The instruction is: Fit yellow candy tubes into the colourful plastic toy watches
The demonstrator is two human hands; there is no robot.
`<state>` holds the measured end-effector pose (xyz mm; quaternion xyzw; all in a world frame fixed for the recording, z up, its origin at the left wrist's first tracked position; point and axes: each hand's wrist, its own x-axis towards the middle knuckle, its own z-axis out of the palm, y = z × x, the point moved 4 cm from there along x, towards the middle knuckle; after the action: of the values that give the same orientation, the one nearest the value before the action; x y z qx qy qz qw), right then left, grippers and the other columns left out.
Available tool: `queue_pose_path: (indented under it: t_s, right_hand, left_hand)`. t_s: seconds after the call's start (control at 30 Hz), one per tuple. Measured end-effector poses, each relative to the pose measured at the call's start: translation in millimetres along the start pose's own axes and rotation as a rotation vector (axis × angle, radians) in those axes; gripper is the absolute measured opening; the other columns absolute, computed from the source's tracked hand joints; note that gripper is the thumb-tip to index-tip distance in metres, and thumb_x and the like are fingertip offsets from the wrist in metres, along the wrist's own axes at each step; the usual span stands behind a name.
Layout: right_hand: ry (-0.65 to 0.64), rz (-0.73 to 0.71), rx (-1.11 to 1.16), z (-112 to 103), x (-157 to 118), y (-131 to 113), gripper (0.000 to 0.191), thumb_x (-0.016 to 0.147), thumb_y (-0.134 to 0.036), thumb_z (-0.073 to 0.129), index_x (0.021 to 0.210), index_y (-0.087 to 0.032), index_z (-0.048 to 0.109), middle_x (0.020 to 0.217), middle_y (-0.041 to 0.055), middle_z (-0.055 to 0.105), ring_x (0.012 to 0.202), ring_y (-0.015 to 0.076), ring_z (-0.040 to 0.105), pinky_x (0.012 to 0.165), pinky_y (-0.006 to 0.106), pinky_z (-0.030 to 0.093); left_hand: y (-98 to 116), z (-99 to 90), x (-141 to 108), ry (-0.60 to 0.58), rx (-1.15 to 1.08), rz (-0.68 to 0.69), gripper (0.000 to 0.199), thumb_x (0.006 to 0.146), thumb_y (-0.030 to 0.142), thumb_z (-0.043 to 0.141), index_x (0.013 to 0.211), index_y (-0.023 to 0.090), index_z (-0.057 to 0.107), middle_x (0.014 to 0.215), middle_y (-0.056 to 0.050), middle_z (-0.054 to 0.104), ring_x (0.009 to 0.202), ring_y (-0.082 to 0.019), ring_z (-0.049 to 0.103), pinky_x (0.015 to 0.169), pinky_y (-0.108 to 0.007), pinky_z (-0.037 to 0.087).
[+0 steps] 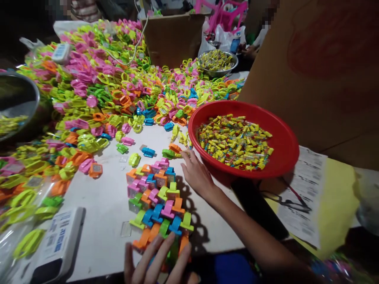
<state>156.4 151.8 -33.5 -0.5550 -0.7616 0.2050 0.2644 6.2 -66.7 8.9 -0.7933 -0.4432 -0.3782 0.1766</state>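
A block of toy wristwatches (160, 201) in orange, pink, blue, green and yellow stands in packed rows on the white table. My left hand (160, 260) is at its near end, fingers spread over the last pieces, thumb side partly out of frame. Beyond the far end, my right hand (197, 175) reaches in, thumb and index finger apart. Its fingertips are at an orange toy watch (175, 148) and a green toy watch (168, 154); whether they touch is unclear. A blue toy watch (148, 152) and a yellow toy watch (134, 159) lie close by.
A red basin (284, 157) of small yellow-capped tubes stands right. A heap of toy watches (97, 71) covers the back and left. Metal bowls (219, 73) hold more tubes. A white boxy device (60, 242) lies front left; glasses (286, 203) and a dark phone-like slab (257, 207) lie right.
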Motion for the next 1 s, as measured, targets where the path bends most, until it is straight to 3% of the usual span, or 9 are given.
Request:
queue_pose_path:
  t_s: [0.1, 0.2, 0.37, 0.47, 0.57, 0.67, 0.73, 0.87, 1.0]
  right_hand:
    - [-0.044, 0.060, -0.058, 10, 23, -7, 0.032, 0.105, -0.016, 0.065, 0.137, -0.015, 0.064, 0.148, 0.0152, 0.062, 0.123, 0.0308, 0.069, 0.100, 0.051, 0.061]
    - [-0.074, 0.099, -0.032, 5, 8, -5, 0.017, 0.107, -0.016, 0.063, 0.122, -0.015, 0.068, 0.135, 0.0118, 0.068, 0.105, 0.0245, 0.073, 0.095, 0.046, 0.061]
    - [-0.091, 0.144, 0.179, -13, -80, 8, 0.021, 0.114, -0.032, 0.047, 0.115, -0.023, 0.066, 0.108, 0.0075, 0.077, 0.098, 0.0239, 0.075, 0.080, 0.033, 0.060]
    - [-0.080, 0.194, 0.285, -16, -135, 8, 0.021, 0.110, -0.039, 0.053, 0.114, -0.024, 0.067, 0.103, 0.0079, 0.079, 0.091, 0.0243, 0.077, 0.077, 0.033, 0.062]
    - [-0.046, 0.203, 0.363, -10, -167, 1, 0.012, 0.105, -0.034, 0.060, 0.104, -0.025, 0.068, 0.104, 0.0086, 0.079, 0.091, 0.0244, 0.078, 0.082, 0.034, 0.064]
    - [-0.004, 0.183, 0.396, 0, -175, -5, 0.005, 0.100, -0.028, 0.064, 0.103, -0.026, 0.067, 0.098, 0.0078, 0.079, 0.093, 0.0248, 0.079, 0.084, 0.034, 0.065]
    - [0.026, 0.167, 0.374, 5, -175, -6, 0.011, 0.100, -0.022, 0.061, 0.108, -0.026, 0.068, 0.097, 0.0082, 0.079, 0.092, 0.0252, 0.078, 0.082, 0.034, 0.065]
    - [0.061, 0.086, 0.266, 12, -176, -5, 0.021, 0.102, -0.016, 0.048, 0.109, -0.027, 0.064, 0.093, 0.0071, 0.075, 0.086, 0.0239, 0.075, 0.073, 0.031, 0.062]
    - [0.070, -0.061, 0.147, 17, -179, -8, 0.023, 0.099, -0.011, 0.041, 0.097, -0.026, 0.057, 0.086, 0.0068, 0.068, 0.076, 0.0235, 0.068, 0.067, 0.032, 0.056]
  left_hand:
    - [3, 1.8, 12, 0.017, -0.051, -0.008, 0.009, 0.097, 0.021, 0.079, 0.105, 0.024, 0.081, 0.115, -0.009, 0.076, 0.144, -0.021, 0.056, 0.138, -0.050, 0.026]
    - [4, 0.3, 13, 0.071, -0.084, -0.053, 0.003, 0.099, 0.023, 0.078, 0.098, 0.020, 0.077, 0.107, -0.007, 0.078, 0.124, -0.019, 0.066, 0.133, -0.045, 0.035]
    - [1, -3.6, 8, -0.048, -0.145, 0.001, 0.013, 0.097, 0.014, 0.078, 0.110, 0.016, 0.080, 0.105, -0.007, 0.083, 0.115, -0.018, 0.069, 0.131, -0.040, 0.034]
    - [-5, -2.2, 9, -0.085, -0.197, 0.012, 0.025, 0.096, 0.009, 0.077, 0.120, 0.014, 0.080, 0.111, -0.008, 0.085, 0.118, -0.019, 0.070, 0.127, -0.038, 0.038]
    - [-12, 3.1, 14, -0.088, -0.215, -0.016, 0.026, 0.098, 0.009, 0.075, 0.123, 0.015, 0.079, 0.112, -0.007, 0.085, 0.116, -0.019, 0.071, 0.124, -0.036, 0.041]
    - [-17, 5.8, 17, -0.117, -0.220, 0.013, 0.033, 0.093, 0.016, 0.083, 0.125, 0.018, 0.078, 0.115, -0.006, 0.083, 0.116, -0.021, 0.069, 0.125, -0.036, 0.041]
    - [-21, 3.7, 16, -0.129, -0.196, 0.003, 0.042, 0.087, 0.020, 0.089, 0.127, 0.018, 0.077, 0.117, -0.007, 0.080, 0.115, -0.023, 0.068, 0.128, -0.039, 0.040]
    - [-26, -0.9, 8, -0.137, -0.106, -0.087, 0.053, 0.087, 0.028, 0.090, 0.137, 0.024, 0.074, 0.129, -0.008, 0.071, 0.122, -0.026, 0.065, 0.138, -0.048, 0.026]
    - [-31, 4.3, -4, -0.041, -0.220, -0.354, 0.078, 0.089, 0.033, 0.088, 0.159, 0.038, 0.054, 0.168, -0.006, 0.040, 0.154, -0.032, 0.045, 0.139, -0.059, 0.023]
